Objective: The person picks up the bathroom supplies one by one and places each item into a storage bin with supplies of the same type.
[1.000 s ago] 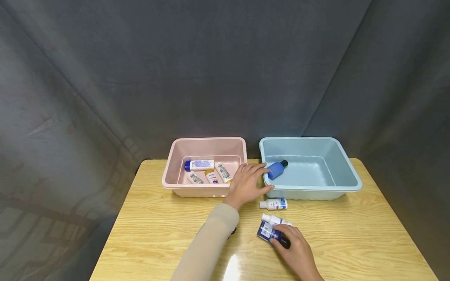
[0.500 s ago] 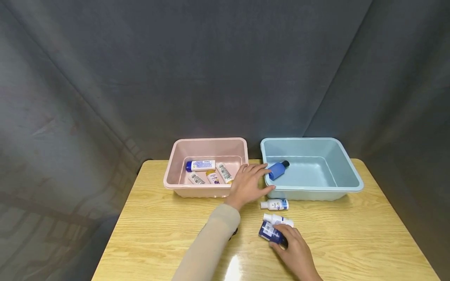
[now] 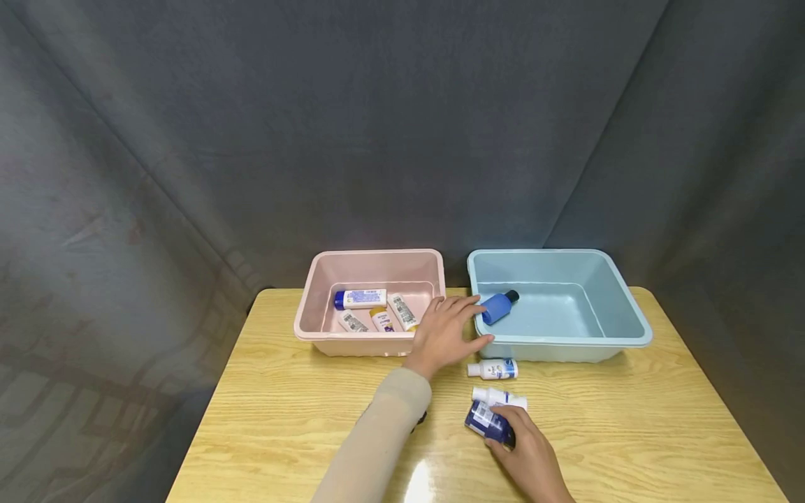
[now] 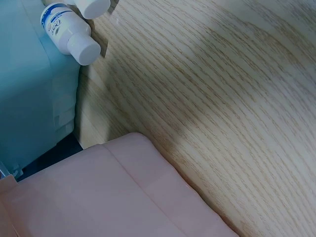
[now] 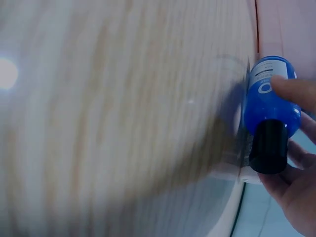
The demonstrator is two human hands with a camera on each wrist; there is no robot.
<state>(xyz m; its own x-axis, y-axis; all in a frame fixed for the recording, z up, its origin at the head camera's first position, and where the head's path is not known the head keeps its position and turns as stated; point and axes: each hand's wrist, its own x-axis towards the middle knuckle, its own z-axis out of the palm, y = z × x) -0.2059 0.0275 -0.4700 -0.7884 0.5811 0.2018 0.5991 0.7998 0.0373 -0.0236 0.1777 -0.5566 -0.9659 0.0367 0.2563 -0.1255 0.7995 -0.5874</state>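
My right hand (image 3: 527,450) grips a dark blue bottle (image 3: 489,422) with a black cap at the front of the table. In the right wrist view, the thumb lies on the bottle (image 5: 269,101) and other fingers lie behind it. Just beyond it lies a white bottle (image 3: 499,398). My left hand (image 3: 443,335) is spread over the left rim of the light blue bin (image 3: 566,341), its fingertips beside a blue bottle (image 3: 497,308) with a black cap inside; whether they touch it I cannot tell. The left wrist view does not show that hand.
A pink bin (image 3: 361,336) at the left holds several small bottles and tubes, among them a white tube (image 3: 365,299) with a blue cap. One white bottle (image 3: 492,369) lies before the light blue bin. Dark curtain (image 3: 402,126) hangs behind the wooden table (image 3: 283,419).
The dark blue bottle has turned slightly in my right hand, and its black cap is now mostly hidden. My left hand stays at the bin's rim. The whole head view has shifted slightly.
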